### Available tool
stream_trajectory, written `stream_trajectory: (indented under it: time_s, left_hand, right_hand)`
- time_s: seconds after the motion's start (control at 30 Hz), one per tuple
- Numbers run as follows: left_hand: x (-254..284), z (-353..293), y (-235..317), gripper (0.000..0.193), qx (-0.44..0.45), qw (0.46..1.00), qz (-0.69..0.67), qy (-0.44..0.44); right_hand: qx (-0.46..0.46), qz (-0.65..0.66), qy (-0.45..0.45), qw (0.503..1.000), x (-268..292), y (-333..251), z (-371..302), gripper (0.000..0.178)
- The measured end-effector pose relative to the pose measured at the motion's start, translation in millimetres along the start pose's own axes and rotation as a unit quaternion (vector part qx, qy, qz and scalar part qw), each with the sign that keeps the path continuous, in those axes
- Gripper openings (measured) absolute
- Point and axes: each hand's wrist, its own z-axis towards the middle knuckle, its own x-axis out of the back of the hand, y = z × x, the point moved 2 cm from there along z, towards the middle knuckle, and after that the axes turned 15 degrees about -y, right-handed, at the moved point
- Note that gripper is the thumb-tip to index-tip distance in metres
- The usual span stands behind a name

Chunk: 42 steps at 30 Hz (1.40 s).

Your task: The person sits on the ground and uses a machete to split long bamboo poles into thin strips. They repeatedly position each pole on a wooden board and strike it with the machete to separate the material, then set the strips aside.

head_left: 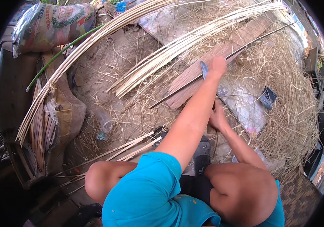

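Note:
My left hand (218, 66) is closed round a knife (204, 69), whose short grey blade sticks out past the fist. Beneath that wrist, a long thin dark rod (175, 93) crosses a wide brown wooden plank (192, 79) at a slant. My right hand (216, 116) is low, just right of my left forearm and by the plank's near edge. Its fingers look curled and are partly hidden, so what they hold cannot be made out. Pale split strips (150, 68) lie in a bundle beyond the plank.
Fine shavings (286, 125) heap up on the right, with a dark blue scrap (268, 97) on them. Left stand a stuffed sack (54, 26), a longer strip bundle (61, 72) and a green stalk (61, 53). A clear plastic bottle (103, 119) lies on the ground.

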Motion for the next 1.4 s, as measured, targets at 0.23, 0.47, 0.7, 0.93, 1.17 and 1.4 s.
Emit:
stream_trajectory:
  time_s: [0.23,0.47,0.7,0.93,1.17,1.4]
  left_hand:
    - [0.2,-3.3,31.6,0.040,0.020,0.996,0.072,-0.045]
    - [3.7,2.8,13.0,0.045,0.011,0.996,0.082,-0.011]
    - [9.4,-15.1,6.3,0.039,-0.066,0.993,0.082,-0.059]
    - [25.8,-12.6,4.8,0.045,-0.073,0.992,0.106,-0.009]
    - [21.9,-8.9,3.6,0.049,-0.063,0.993,0.094,-0.025]
    - [17.4,-6.3,6.9,0.049,-0.044,0.992,0.116,-0.036]
  right_hand:
    - [0.165,-0.236,-0.101,0.952,-68.0,-5.9,-52.0,0.039]
    - [0.041,0.010,-0.122,0.992,-42.9,1.1,-21.2,0.033]
    - [-0.033,0.070,-0.097,0.992,-9.6,29.5,14.1,0.036]
    - [0.189,-0.164,-0.356,0.900,-108.9,-16.7,-54.1,0.038]
    - [0.070,0.086,-0.023,0.994,-39.6,21.3,9.0,0.037]
    - [0.007,-0.075,-0.248,0.966,-57.6,20.0,-16.4,0.037]
